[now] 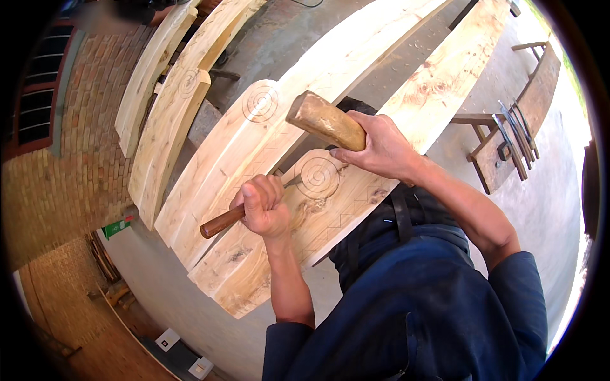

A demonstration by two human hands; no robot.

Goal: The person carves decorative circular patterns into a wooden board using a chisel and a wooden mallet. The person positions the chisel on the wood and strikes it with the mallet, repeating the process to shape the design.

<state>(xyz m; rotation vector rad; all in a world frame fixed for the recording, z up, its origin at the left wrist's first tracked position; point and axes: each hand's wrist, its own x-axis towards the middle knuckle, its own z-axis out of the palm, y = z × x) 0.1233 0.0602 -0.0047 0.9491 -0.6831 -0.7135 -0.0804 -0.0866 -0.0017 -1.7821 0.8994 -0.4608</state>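
Note:
My left hand (264,206) is wrapped round a chisel (221,223) with a brown wooden handle. Its thin metal blade points right, to the edge of a spiral-like ring pattern (319,174) on the nearest pale wooden beam (254,273). My right hand (384,147) grips a thick, worn wooden mallet (324,122), raised over the beams and apart from the chisel. Zigzag lines are drawn along the nearest beam. Beside it lies a second beam (210,190) with its own ring pattern (260,103). The right hand hides part of the mallet.
Two more carved beams (171,120) rest at the left, near a brick wall (95,120). A wooden bench (527,108) at the right holds several long tools (516,136). Wood chips lie on the concrete floor (422,47). White wall sockets (168,340) sit at lower left.

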